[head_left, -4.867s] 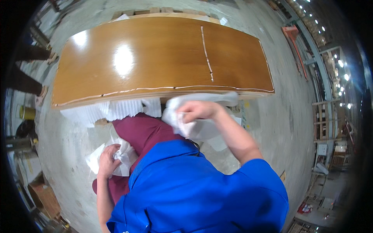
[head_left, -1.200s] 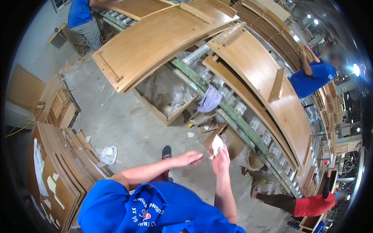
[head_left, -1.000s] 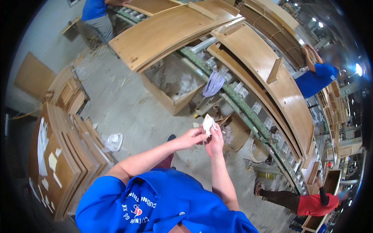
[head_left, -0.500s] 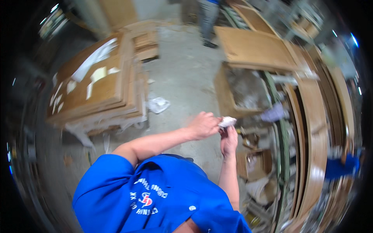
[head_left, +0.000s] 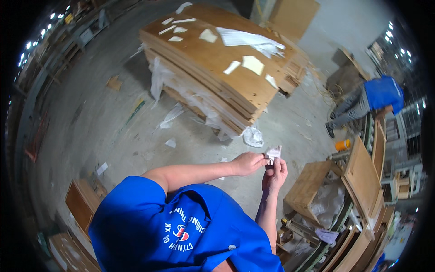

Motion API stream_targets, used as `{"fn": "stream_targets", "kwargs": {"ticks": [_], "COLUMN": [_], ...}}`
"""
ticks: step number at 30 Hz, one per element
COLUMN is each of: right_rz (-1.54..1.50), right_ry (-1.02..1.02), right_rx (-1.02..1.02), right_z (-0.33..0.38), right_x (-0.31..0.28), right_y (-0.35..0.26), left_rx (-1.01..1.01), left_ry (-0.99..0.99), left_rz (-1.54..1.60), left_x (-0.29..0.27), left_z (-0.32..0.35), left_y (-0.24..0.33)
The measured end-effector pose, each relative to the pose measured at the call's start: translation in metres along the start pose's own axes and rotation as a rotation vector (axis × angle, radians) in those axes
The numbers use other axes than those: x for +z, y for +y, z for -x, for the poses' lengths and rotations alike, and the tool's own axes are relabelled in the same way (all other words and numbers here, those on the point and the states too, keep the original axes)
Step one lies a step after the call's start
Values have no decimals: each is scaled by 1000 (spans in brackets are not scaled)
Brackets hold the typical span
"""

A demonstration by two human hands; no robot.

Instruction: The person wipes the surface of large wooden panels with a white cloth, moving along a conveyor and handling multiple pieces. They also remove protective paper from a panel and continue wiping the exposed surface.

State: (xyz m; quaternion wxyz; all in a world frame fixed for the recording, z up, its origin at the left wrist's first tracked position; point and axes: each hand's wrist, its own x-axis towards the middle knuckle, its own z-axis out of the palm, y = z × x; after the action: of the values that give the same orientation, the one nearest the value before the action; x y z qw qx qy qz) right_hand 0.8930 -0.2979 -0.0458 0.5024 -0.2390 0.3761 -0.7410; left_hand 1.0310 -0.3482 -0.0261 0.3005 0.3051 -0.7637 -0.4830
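In front of my chest, a small crumpled whitish piece (head_left: 273,153) is pinched between both hands; whether it is paper, cloth or film I cannot tell. My left hand (head_left: 250,163) grips its left side, fingers closed. From below, my right hand (head_left: 275,176) holds its lower edge between thumb and fingers. Beyond my hands stands a stack of brown wooden panels (head_left: 213,63). On its top lie a white sheet (head_left: 247,38) and several torn pale scraps, including a cream one (head_left: 253,65).
Clear plastic wrap (head_left: 199,97) hangs from the stack's side, and a plastic bag (head_left: 253,137) lies on the floor (head_left: 131,149). At right are a wooden box (head_left: 308,186), a leaning panel (head_left: 361,174) and a purple cloth (head_left: 327,236). A co-worker in blue (head_left: 383,94) bends at far right.
My view has swung left, so the panel stack now sits ahead and the workbench lower right. Both hands still hold the whitish piece, which now shows more upright and spread.
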Motion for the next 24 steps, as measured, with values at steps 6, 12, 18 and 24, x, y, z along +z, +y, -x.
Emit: {"fn": "stream_targets", "kwargs": {"ticks": [6,12,18,24], "right_rz": [9,89,217,158], "right_ry": [-197,-404,-632,-400], "right_rx": [205,301,477,330], "right_z": [-10,-16,-23,-56], "right_x": [128,193,230,257], "right_y": [105,179,197,212], "left_rx": [-199,-279,-314,-245], "left_ry": [120,469,558,424], "left_rz": [388,268,-227,-640], "left_x": [-111,-180,-240,-263], "left_z": [52,91,111,53], "left_y": [-62,-84,-108,-117]}}
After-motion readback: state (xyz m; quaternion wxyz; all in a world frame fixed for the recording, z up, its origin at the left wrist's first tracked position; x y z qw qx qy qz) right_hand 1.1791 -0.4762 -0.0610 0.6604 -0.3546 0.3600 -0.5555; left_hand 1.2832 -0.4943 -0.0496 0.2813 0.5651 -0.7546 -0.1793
